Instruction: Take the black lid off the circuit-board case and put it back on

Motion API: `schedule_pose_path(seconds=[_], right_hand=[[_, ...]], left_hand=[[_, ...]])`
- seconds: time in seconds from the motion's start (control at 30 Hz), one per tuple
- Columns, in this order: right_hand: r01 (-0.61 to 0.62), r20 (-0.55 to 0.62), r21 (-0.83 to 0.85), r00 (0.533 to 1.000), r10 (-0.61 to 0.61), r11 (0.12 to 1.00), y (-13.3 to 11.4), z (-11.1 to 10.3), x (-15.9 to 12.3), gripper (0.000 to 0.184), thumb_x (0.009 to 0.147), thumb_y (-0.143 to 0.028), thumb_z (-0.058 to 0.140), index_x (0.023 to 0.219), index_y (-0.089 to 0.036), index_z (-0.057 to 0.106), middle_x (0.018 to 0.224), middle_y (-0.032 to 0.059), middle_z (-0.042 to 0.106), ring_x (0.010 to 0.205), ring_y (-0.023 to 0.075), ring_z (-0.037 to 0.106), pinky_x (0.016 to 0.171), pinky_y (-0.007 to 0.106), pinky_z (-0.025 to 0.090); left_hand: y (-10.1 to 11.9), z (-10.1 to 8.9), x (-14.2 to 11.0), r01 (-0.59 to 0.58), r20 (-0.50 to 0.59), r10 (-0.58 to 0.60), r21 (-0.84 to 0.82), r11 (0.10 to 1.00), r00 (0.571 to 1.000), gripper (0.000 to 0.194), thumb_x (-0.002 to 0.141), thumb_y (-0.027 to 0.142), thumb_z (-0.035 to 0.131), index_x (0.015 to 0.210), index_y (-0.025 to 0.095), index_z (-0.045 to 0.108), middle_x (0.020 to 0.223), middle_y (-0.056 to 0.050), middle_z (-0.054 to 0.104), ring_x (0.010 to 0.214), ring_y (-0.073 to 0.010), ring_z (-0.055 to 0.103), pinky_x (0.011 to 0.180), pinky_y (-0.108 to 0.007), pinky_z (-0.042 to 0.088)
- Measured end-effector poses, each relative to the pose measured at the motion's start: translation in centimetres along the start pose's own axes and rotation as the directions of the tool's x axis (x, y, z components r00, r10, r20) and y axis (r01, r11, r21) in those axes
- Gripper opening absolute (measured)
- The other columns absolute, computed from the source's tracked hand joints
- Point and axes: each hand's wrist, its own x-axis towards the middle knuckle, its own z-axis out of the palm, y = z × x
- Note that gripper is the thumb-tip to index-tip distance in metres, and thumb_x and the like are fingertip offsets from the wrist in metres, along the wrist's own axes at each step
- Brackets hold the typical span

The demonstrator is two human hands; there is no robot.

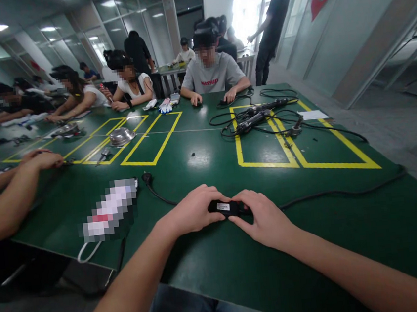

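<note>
A small black block with a white label [223, 207] is held just over the green table [203, 246], near its front edge. My left hand [195, 209] pinches its left end between thumb and fingers. From the other side, my right hand [261, 215] grips the right end, fingers and thumb closed round it. A black cord [317, 197] runs from my right hand toward the table's right edge. Left of my left hand lies a black power plug [146, 178], its cord leading behind that hand. Where the cords join the block is hidden by my fingers.
A pixelated pale item [111, 208] with a white loop lies at left. Beside it reach a co-worker's arms [14, 191]. Black tools with tangled cables [255, 120] and a metal bowl [122, 136] lie farther back among yellow tape outlines. A person [210, 71] sits opposite.
</note>
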Motion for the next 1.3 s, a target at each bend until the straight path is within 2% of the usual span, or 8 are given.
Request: schedule_pose_path(seconds=[0.1, 0.3, 0.4, 0.5, 0.67, 0.83, 0.97, 1.3], right_hand=[[-0.011, -0.003, 0.020, 1.000, 0.011, 1.000, 0.1, 0.3, -0.1, 0.023, 0.094, -0.028, 0.075, 0.114, -0.024, 0.066, 0.106, 0.0092, 0.074, 0.096, 0.0303, 0.072, 0.083, 0.045, 0.055], [-0.119, -0.058, 0.124, 0.990, 0.127, 0.985, 0.1, 0.5, -0.7, 0.056, 0.088, -0.038, 0.081, 0.134, -0.026, 0.052, 0.104, 0.0062, 0.072, 0.088, 0.0271, 0.070, 0.079, 0.043, 0.056], [-0.071, -0.071, 0.087, 0.994, 0.077, 0.994, 0.0, 0.5, -1.0, 0.037, 0.093, -0.035, 0.075, 0.123, -0.026, 0.056, 0.100, 0.0067, 0.071, 0.086, 0.0273, 0.069, 0.077, 0.043, 0.055], [0.027, -0.037, 0.023, 0.999, -0.026, 0.999, -0.1, 0.5, -1.1, 0.010, 0.098, -0.023, 0.067, 0.105, -0.025, 0.061, 0.097, 0.0080, 0.072, 0.087, 0.0283, 0.069, 0.077, 0.043, 0.053], [0.088, -0.042, 0.007, 0.995, -0.088, 0.996, -0.1, 0.3, -1.2, 0.012, 0.099, -0.013, 0.064, 0.100, -0.025, 0.066, 0.096, 0.0071, 0.076, 0.087, 0.0267, 0.072, 0.078, 0.042, 0.056], [0.108, -0.092, -0.028, 0.990, -0.110, 0.994, -0.2, 0.0, -1.3, 0.016, 0.097, -0.008, 0.067, 0.100, -0.024, 0.069, 0.093, 0.0039, 0.077, 0.084, 0.0241, 0.073, 0.075, 0.038, 0.058], [0.124, -0.078, -0.035, 0.989, -0.126, 0.992, 0.0, -0.1, -1.3, 0.016, 0.097, -0.008, 0.068, 0.102, -0.023, 0.070, 0.093, 0.0030, 0.076, 0.083, 0.0219, 0.075, 0.073, 0.034, 0.059], [0.126, -0.116, 0.039, 0.986, -0.121, 0.991, 0.8, -0.1, -1.1, 0.009, 0.103, -0.016, 0.067, 0.098, -0.023, 0.071, 0.089, 0.0025, 0.076, 0.078, 0.0206, 0.077, 0.068, 0.031, 0.059]], left_hand=[[-0.3, -0.1, -0.1, 0.017, -0.020, -0.019, -0.092, 0.996, 1.000, 0.038, 0.086, 0.020, 0.089, 0.122, 0.026, 0.080, 0.109, -0.003, 0.078, 0.104, -0.0244, 0.069, 0.100, -0.036, 0.050], [-1.1, 0.1, -0.5, 0.083, -0.113, -0.134, -0.376, 0.923, 0.984, 0.040, 0.088, 0.022, 0.083, 0.126, 0.023, 0.071, 0.119, -0.005, 0.079, 0.108, -0.0238, 0.073, 0.095, -0.035, 0.055], [-1.9, 0.6, -0.3, 0.181, -0.236, -0.252, -0.284, 0.942, 0.939, 0.025, 0.089, 0.016, 0.078, 0.111, 0.022, 0.069, 0.117, -0.006, 0.079, 0.110, -0.0254, 0.071, 0.100, -0.040, 0.055], [-2.5, 0.9, -0.1, 0.208, -0.254, -0.257, -0.204, 0.957, 0.933, 0.016, 0.089, 0.012, 0.077, 0.097, 0.023, 0.068, 0.120, -0.006, 0.081, 0.117, -0.0282, 0.068, 0.109, -0.046, 0.052], [-1.8, 0.5, -0.9, 0.097, -0.297, -0.129, -0.123, 0.988, 0.946, 0.008, 0.099, 0.020, 0.070, 0.094, 0.023, 0.076, 0.135, -0.009, 0.075, 0.128, -0.0284, 0.064, 0.114, -0.045, 0.048], [-0.7, -0.4, -2.2, 0.156, -0.105, -0.174, -0.161, 0.975, 0.979, 0.007, 0.089, 0.019, 0.079, 0.090, 0.020, 0.073, 0.094, -0.001, 0.072, 0.087, -0.0198, 0.067, 0.082, -0.031, 0.049], [-0.8, -0.6, -2.5, 0.206, -0.027, -0.214, -0.179, 0.962, 0.976, 0.009, 0.090, 0.020, 0.079, 0.095, 0.020, 0.072, 0.096, -0.001, 0.074, 0.086, -0.0193, 0.067, 0.080, -0.030, 0.047], [-1.1, -0.2, -2.1, 0.161, -0.107, -0.192, -0.249, 0.955, 0.976, 0.007, 0.090, 0.013, 0.080, 0.091, 0.017, 0.075, 0.088, 0.000, 0.073, 0.079, -0.0152, 0.066, 0.077, -0.026, 0.048]])
